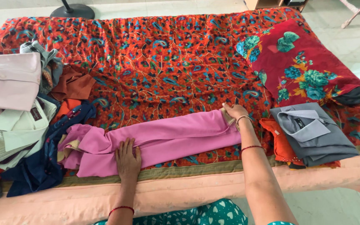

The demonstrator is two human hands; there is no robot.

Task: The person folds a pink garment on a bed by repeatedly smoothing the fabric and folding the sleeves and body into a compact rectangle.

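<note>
A long pink garment (167,135) lies stretched along the near side of the bed, folded lengthwise. My left hand (128,158) presses flat on its left part, fingers together. My right hand (235,112) pinches the garment's right end, where a beige lining shows. A folded grey shirt (313,135) rests on a folded orange cloth (278,143) just right of my right hand.
A heap of unfolded clothes fills the left side: a pale pink shirt (9,81), a cream shirt (21,125), a navy cloth (46,166), a rust cloth (71,83). A red floral pillow (301,62) lies at the far right. The red patterned bedspread (159,58) covers the bed.
</note>
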